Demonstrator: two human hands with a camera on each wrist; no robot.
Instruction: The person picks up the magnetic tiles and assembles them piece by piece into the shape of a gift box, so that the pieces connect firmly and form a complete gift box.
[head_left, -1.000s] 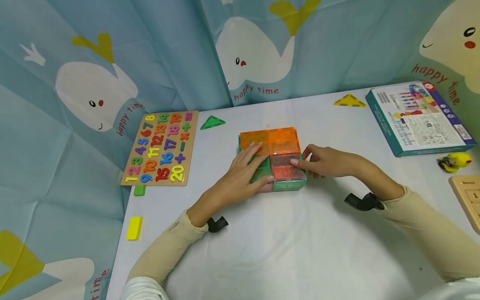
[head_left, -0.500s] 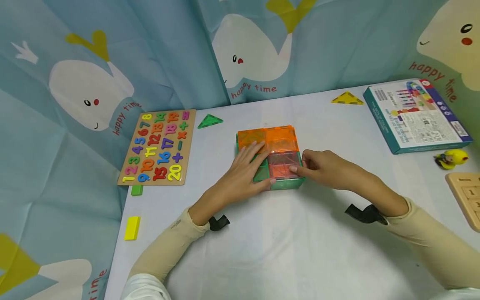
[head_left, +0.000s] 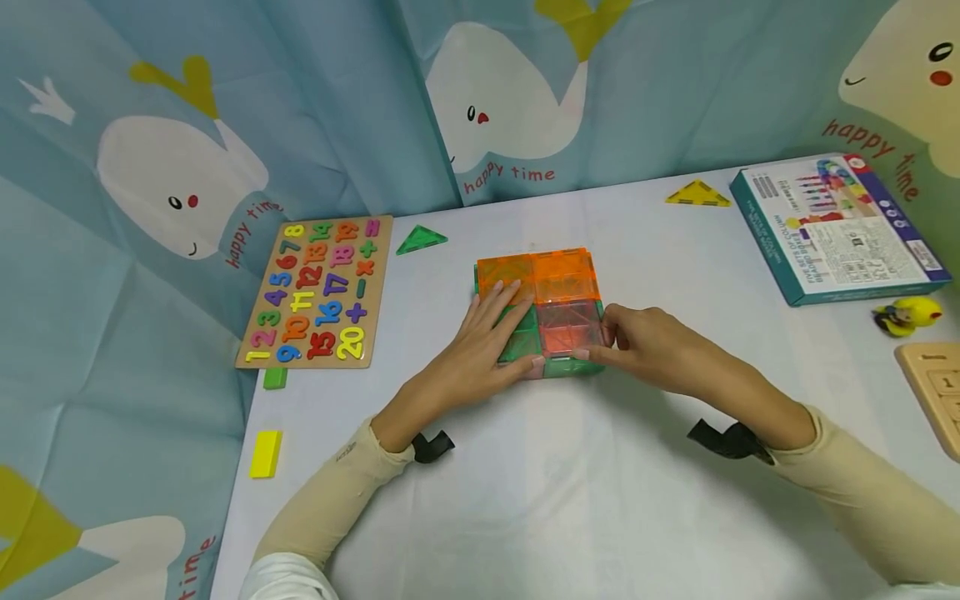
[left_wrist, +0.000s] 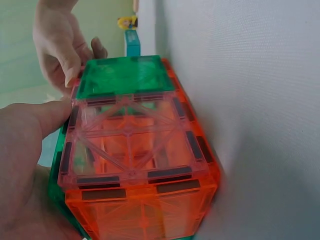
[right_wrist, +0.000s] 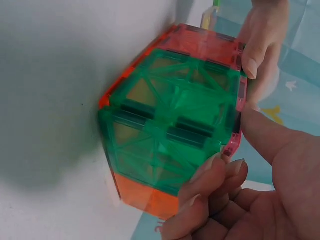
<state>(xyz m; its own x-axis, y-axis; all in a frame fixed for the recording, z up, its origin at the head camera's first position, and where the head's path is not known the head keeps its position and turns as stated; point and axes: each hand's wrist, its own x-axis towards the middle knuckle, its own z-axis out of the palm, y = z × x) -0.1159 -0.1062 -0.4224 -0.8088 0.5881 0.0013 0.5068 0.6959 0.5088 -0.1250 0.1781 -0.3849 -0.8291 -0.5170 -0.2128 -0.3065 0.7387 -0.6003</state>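
A low box of translucent magnetic tiles (head_left: pixel 564 277) sits on the white table, with orange tiles along the far half of its top and green and pinkish-red ones on the near half. My left hand (head_left: pixel 474 348) rests on the top with fairly straight fingers, its thumb at the near edge. At the near right corner, my right hand (head_left: pixel 667 350) pinches the box, thumb on the edge of the red top tile (head_left: pixel 570 327) and curled fingers against the side. Green side tiles (right_wrist: pixel 185 100) show upright in the right wrist view; a pink side tile (left_wrist: pixel 130 132) faces the left wrist camera.
A wooden number board (head_left: pixel 315 292) lies at left, near a green block (head_left: pixel 275 378) and a yellow block (head_left: pixel 266 454). Behind are a green triangle tile (head_left: pixel 422 239) and a yellow one (head_left: pixel 697 193). At right: a boxed set (head_left: pixel 840 229), figurine (head_left: pixel 907 317), wooden board (head_left: pixel 933 396).
My right hand's thumb has slid toward the near edge of the red tile, and its fingers have closed in on the corner. The left hand stays on top, almost unmoved.
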